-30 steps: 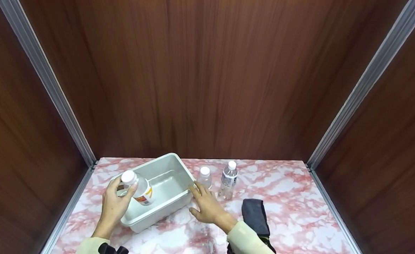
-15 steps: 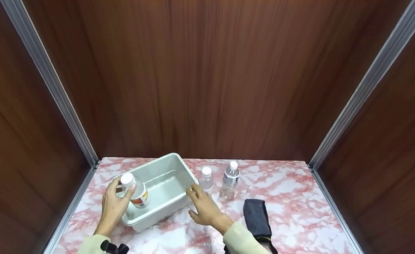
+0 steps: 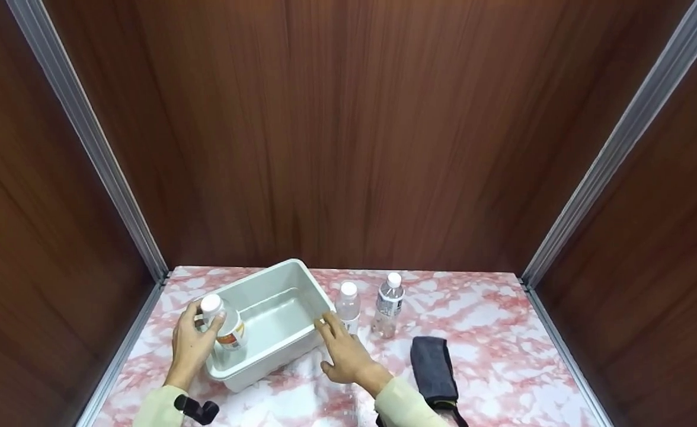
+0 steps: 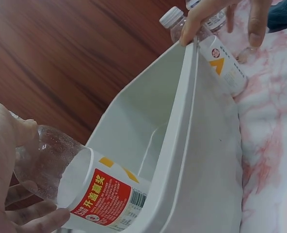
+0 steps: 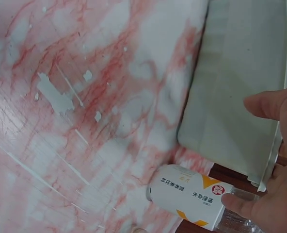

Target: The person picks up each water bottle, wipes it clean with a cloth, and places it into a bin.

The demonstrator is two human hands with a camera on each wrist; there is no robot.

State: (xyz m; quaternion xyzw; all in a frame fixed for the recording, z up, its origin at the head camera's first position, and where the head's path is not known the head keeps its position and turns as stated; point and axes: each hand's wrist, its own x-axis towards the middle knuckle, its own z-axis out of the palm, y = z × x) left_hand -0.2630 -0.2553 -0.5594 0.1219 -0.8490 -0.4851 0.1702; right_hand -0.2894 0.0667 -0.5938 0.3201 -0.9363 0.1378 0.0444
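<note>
In the head view my left hand (image 3: 191,344) grips a clear plastic bottle (image 3: 230,332) with a white cap and a white, red and orange label. Its lower part stands within the left end of a pale grey-green bin (image 3: 265,359). The left wrist view shows thumb and fingers around the bottle's (image 4: 107,191) clear upper part. My right hand (image 3: 348,356) rests on the bin's right corner, fingertips on the rim and thumb apart outside the wall. Beside that corner a second bottle (image 3: 348,302) stands upright, partly hidden by the fingers.
A clear bottle (image 3: 389,305) with a white cap stands further right. A dark grey cloth-like item (image 3: 433,367) lies near the right forearm. Brown wood-grain panels (image 3: 348,148) enclose the back and sides of the red-and-white marbled table (image 3: 491,344).
The bottle in my left hand has sunk lower and slightly left into the bin. My right hand stays at the bin's corner. The view has shifted slightly.
</note>
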